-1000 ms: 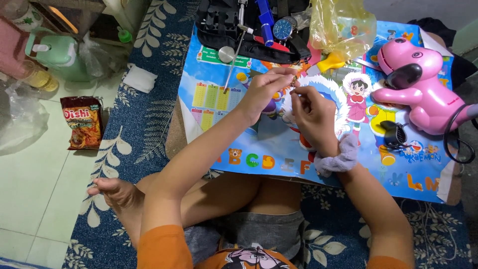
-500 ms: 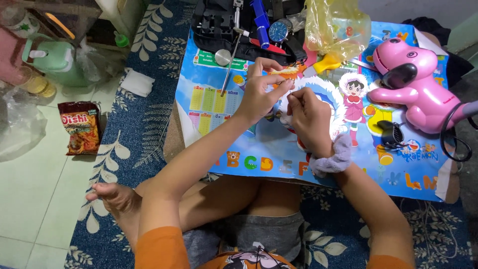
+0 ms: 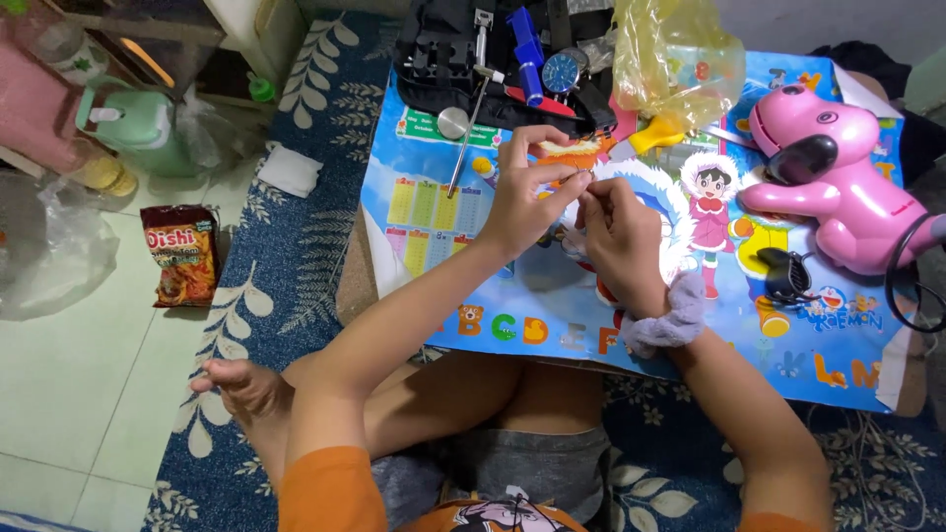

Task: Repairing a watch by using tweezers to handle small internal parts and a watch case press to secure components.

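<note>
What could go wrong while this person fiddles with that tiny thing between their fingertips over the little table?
The tiny part pinched between the left hand and right hand might slip and vanish against the busy, colourful table cover or the patterned rug below. The long metal tool lies close beside the left hand, so a nudge could perhaps send it rolling. What the part is cannot be told.
</note>
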